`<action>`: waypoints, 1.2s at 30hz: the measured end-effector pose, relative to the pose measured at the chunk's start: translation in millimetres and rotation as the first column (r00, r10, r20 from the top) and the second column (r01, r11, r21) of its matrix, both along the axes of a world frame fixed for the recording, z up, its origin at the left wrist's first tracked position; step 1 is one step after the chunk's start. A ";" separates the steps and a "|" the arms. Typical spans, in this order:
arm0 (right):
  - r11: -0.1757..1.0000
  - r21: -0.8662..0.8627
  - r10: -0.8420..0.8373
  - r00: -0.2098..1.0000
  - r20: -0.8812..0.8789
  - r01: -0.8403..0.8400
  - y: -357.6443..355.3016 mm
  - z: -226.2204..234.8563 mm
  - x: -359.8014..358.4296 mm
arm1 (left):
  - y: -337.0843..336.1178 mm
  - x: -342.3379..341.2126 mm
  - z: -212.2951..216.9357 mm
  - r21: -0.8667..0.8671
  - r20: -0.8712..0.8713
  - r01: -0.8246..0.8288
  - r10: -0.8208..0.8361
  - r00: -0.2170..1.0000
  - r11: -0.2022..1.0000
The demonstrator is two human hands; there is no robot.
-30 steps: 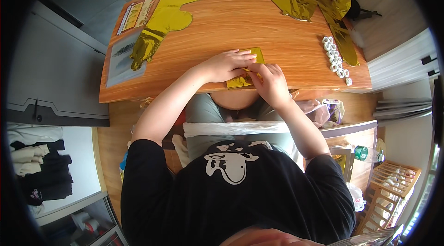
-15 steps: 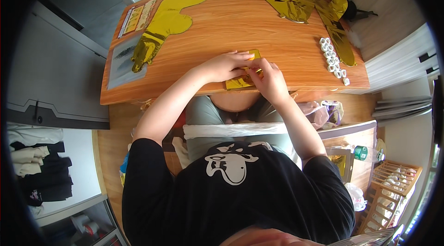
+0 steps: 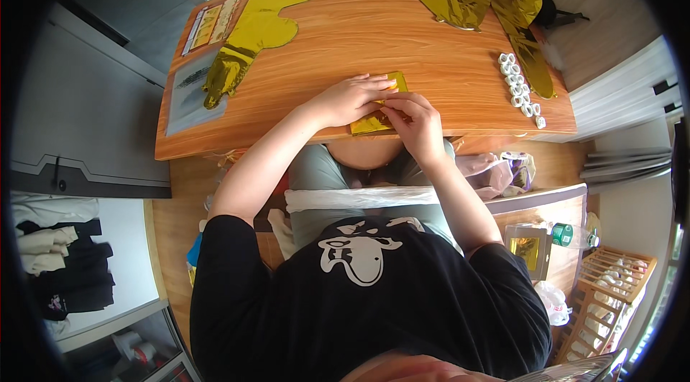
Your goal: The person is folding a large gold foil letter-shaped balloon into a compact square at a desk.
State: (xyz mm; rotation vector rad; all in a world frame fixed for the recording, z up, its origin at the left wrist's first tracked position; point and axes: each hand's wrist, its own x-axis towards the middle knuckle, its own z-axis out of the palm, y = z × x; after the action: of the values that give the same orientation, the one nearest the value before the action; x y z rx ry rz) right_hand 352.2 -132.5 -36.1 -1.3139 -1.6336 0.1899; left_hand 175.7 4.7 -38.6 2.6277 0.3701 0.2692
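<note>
A folded piece of shiny gold foil (image 3: 371, 123) lies flat near the front edge of the wooden table. My left hand (image 3: 348, 102) rests across it from the left, fingers stretched out and pressing on its surface. Over the foil's right side is my right hand (image 3: 420, 122), its thumb and fingers closed in a pinch beside the left fingertips. What is between those fingertips is hidden. Parts of the foil show above and below both hands.
A flat gold foil balloon (image 3: 262, 26) lies at the left by printed strips (image 3: 210, 25) and a clear plastic sleeve (image 3: 190, 105). More crumpled gold foil (image 3: 449, 1) is at the back right. Several small white rolls (image 3: 514, 80) line the right side.
My right hand has shifted slightly left over the foil, and its fingers sit closer to my left fingertips. The left hand stays on the foil, almost unmoved.
</note>
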 end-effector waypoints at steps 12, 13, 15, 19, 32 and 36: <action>0.989 -0.077 0.105 0.958 -0.267 -0.130 4.9 -0.6 5.6 | 3.3 -0.6 -9.4 -0.010 0.032 -0.005 0.006 0.999 1.000; 0.980 -0.157 0.065 0.943 -0.327 -0.123 4.8 -0.4 6.0 | 2.7 -0.1 -8.9 -0.016 0.030 -0.009 0.010 0.999 1.000; 0.964 -0.238 0.021 0.924 -0.383 -0.120 4.6 1.6 5.3 | 1.4 0.9 -5.7 -0.021 0.037 -0.008 0.009 0.999 1.000; 0.966 -0.250 0.006 0.977 -0.214 -0.060 5.2 8.6 1.8 | -2.2 2.2 -1.2 -0.043 0.044 -0.034 0.035 0.998 0.999; 0.964 -0.139 -0.233 0.972 -0.027 0.227 -1.4 24.0 9.4 | 0.9 1.0 2.3 -0.028 0.005 -0.001 0.001 1.000 1.000; 0.916 -0.301 -0.243 0.963 0.115 0.266 1.0 15.1 13.4 | 4.7 2.7 7.8 -0.278 0.042 -0.027 0.040 0.998 0.960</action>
State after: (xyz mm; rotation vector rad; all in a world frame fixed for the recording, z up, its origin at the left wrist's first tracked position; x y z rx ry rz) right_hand 365.6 -131.5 -20.9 -1.7838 -1.5165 0.2525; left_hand 178.5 9.4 -30.8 2.3378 0.4056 0.2693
